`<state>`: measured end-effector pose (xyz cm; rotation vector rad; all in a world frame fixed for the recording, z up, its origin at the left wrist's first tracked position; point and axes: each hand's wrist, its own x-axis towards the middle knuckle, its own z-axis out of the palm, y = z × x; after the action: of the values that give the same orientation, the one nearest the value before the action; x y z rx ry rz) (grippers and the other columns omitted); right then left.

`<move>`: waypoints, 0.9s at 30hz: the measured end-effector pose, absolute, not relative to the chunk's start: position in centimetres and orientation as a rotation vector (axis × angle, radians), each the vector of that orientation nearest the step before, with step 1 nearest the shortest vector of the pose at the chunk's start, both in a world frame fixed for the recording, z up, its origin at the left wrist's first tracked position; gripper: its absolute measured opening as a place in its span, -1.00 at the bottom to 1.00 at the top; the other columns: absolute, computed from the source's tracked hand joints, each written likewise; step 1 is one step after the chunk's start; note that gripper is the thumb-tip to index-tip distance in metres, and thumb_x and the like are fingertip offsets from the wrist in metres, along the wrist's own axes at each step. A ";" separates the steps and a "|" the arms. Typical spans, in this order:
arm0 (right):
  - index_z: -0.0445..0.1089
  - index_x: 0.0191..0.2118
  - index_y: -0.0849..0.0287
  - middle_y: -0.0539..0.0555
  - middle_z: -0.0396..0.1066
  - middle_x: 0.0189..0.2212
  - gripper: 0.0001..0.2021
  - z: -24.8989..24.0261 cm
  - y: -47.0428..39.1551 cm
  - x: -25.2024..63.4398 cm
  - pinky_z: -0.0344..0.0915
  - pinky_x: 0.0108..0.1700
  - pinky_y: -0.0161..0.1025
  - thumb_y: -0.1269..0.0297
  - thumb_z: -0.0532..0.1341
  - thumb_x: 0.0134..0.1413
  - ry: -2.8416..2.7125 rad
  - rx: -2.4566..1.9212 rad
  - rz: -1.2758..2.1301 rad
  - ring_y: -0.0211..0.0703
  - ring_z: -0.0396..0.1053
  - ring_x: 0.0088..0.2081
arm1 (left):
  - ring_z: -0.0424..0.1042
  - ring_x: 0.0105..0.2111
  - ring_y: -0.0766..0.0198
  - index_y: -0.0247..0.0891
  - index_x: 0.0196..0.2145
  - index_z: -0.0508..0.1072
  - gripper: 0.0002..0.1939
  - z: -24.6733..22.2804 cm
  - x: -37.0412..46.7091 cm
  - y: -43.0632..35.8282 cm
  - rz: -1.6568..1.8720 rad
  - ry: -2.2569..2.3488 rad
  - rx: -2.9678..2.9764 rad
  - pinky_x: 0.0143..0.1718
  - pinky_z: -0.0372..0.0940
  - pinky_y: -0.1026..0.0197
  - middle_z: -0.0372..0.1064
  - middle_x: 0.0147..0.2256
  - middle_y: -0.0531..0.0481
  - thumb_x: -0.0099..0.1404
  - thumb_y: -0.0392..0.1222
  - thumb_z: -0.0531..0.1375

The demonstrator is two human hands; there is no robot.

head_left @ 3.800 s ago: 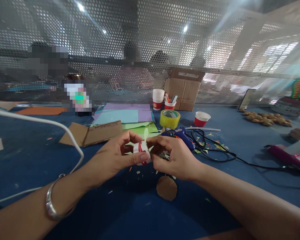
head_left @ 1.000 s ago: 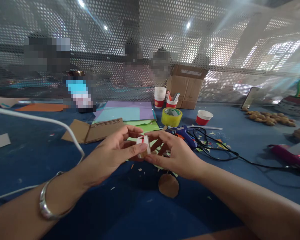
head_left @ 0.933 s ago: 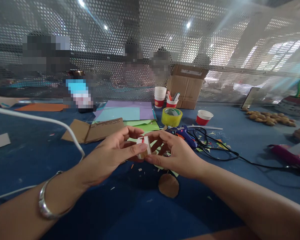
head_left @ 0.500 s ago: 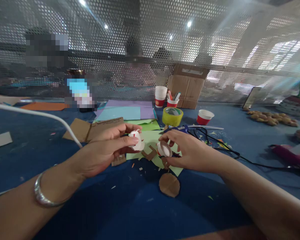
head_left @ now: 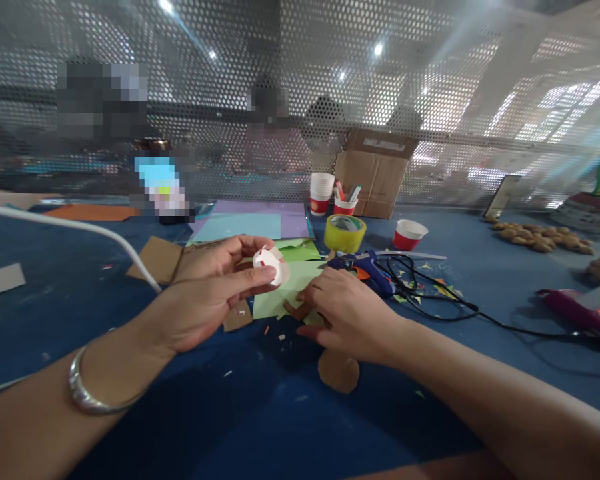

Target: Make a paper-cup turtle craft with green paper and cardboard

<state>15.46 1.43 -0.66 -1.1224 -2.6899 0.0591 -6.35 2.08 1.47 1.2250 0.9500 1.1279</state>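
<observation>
My left hand (head_left: 215, 293) pinches a small white piece with red marks (head_left: 268, 267), which looks like part of a paper cup, between thumb and fingers. My right hand (head_left: 350, 310) is low over cardboard scraps (head_left: 296, 309) on light green paper (head_left: 270, 303). Its fingers are bent and its thumb is apart from them, with nothing seen gripped; what lies under the palm is hidden. Just below this hand lies a round cardboard disc (head_left: 339, 373). A blue glue gun (head_left: 365, 261) rests beyond my right knuckles.
A yellow tape roll (head_left: 345, 233), a red and white paper cup (head_left: 409, 235), stacked cups (head_left: 321, 193) and a cardboard box (head_left: 375, 177) stand toward the mesh wall. A black cable (head_left: 445, 303) runs rightward. A white cable (head_left: 80, 227) arches on the left.
My right hand has moved left and down over the cardboard scraps, and the round white cup piece by its fingers is out of sight. The left hand's white piece has turned and risen slightly.
</observation>
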 end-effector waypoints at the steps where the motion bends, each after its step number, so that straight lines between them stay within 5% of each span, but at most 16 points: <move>1: 0.50 -0.20 0.24 0.17 0.50 -0.24 -0.73 -0.8 1.5 15.2 0.28 -0.06 -0.09 0.13 0.38 0.10 -2.698 -1.148 0.031 0.05 0.38 -0.11 | 0.44 -0.08 0.25 -0.19 -0.11 0.51 -0.65 1.5 -6.4 2.1 1.125 0.945 1.233 -0.09 0.43 0.25 0.44 -0.10 0.04 0.14 -0.25 0.43; 6: 0.51 -0.24 0.26 0.16 0.51 -0.29 -0.77 -1.3 1.7 14.7 0.25 -0.14 -0.14 0.19 0.21 0.29 -2.711 -1.235 -0.062 -0.02 0.41 -0.20 | 0.45 -0.13 0.30 -0.16 -0.09 0.46 -0.63 1.2 -6.7 2.2 1.125 0.903 1.317 -0.21 0.39 0.38 0.47 -0.16 0.05 0.16 -0.26 0.43; 10: 0.52 -0.25 0.23 0.14 0.51 -0.32 -0.72 -1.3 1.8 14.7 0.22 -0.20 -0.13 0.07 0.29 0.20 -2.711 -1.224 -0.110 -0.02 0.41 -0.25 | 0.46 -0.09 0.31 -0.11 -0.10 0.45 -0.65 0.8 -6.9 2.4 1.148 0.849 1.389 -0.14 0.41 0.37 0.49 -0.13 0.07 0.19 -0.28 0.42; 19: 0.52 -0.39 0.21 0.06 0.53 -0.43 -0.83 -2.3 2.5 15.3 0.17 -0.28 -0.22 0.39 0.19 0.17 -2.453 -1.199 -0.176 -0.17 0.43 -0.37 | 0.49 -0.16 0.23 -0.12 -0.11 0.43 -0.63 1.0 -6.6 2.1 1.131 0.830 1.395 -0.17 0.54 0.18 0.47 -0.11 0.03 0.16 -0.26 0.43; 27: 0.53 -0.30 0.19 0.04 0.60 -0.37 -0.82 -0.5 2.2 16.7 0.31 -0.25 -0.25 0.32 0.18 0.28 -1.910 -1.068 -0.408 -0.18 0.52 -0.33 | 0.49 -0.19 0.23 -0.07 -0.06 0.31 -0.41 0.4 -6.3 2.1 1.163 0.938 1.389 -0.26 0.50 0.22 0.33 -0.03 0.04 0.03 -0.23 0.50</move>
<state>16.75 2.21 -0.49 -1.0683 -1.9097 -0.4081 -6.28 2.06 0.36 1.3890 0.9382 1.1634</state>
